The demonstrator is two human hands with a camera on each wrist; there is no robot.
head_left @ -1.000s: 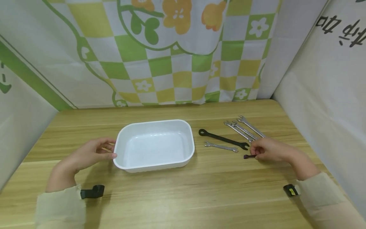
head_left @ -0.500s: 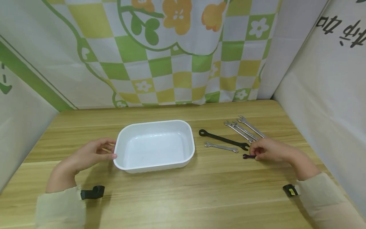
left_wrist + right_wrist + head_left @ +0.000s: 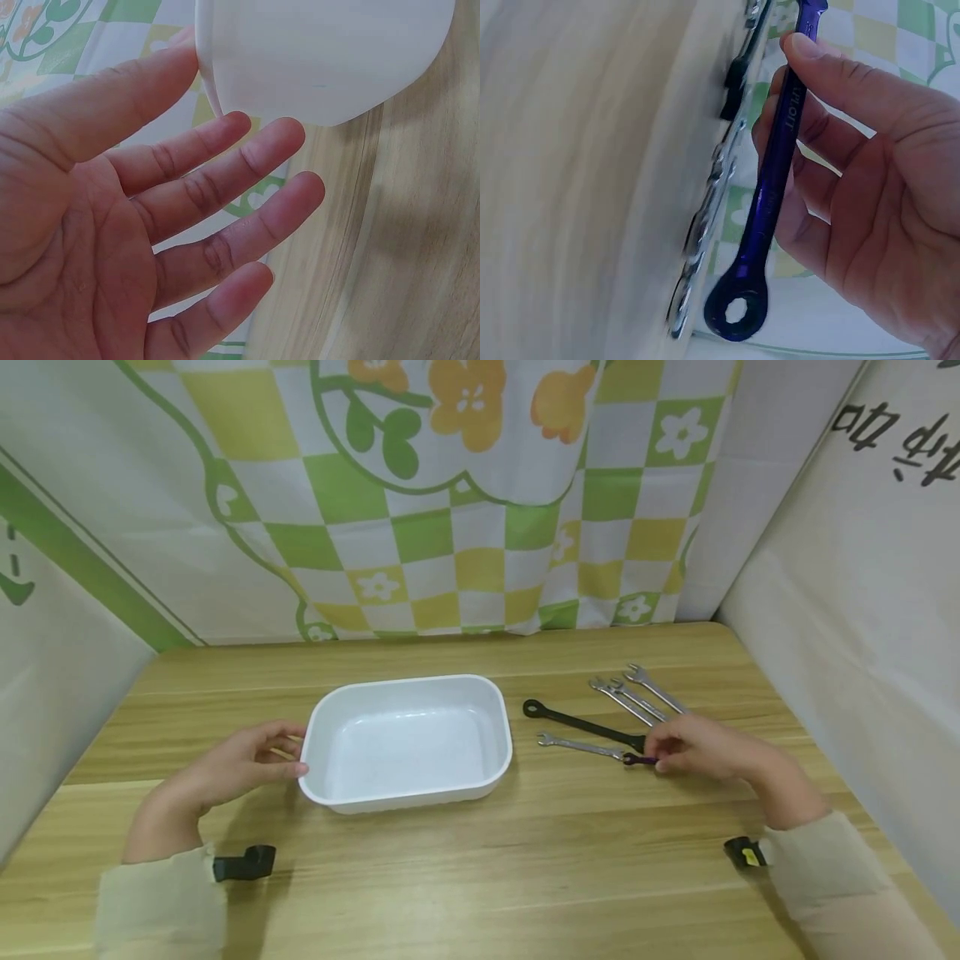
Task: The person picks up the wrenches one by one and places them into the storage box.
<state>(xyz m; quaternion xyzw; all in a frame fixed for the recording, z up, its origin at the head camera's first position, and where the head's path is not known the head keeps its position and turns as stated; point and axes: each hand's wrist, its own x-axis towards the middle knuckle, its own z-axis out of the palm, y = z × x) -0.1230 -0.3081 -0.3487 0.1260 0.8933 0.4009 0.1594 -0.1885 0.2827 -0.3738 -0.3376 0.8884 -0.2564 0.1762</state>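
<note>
My right hand (image 3: 701,747) pinches a small purple ratcheting combination wrench (image 3: 774,172) between thumb and fingers. Its ring end hangs free in the right wrist view, and in the head view its other end points left. My left hand (image 3: 240,764) is at the left end of a white plastic basin (image 3: 408,797). There the thumb touches the rim while the other fingers (image 3: 285,210) are spread and loosely bent, holding nothing. The inside of the basin is bare. A black combination wrench (image 3: 581,722) and a small silver open-end wrench (image 3: 581,745) lie between basin and right hand.
Several larger silver wrenches (image 3: 618,697) lie side by side behind the right hand, their near ends partly hidden by it. The wooden table (image 3: 480,877) meets a checked curtain (image 3: 480,568) at the back and white cloth walls (image 3: 862,610) at the sides.
My right hand has lifted slightly and moved left with the purple wrench, which now appears near the end of the small silver wrench. My left hand and the basin stay put.
</note>
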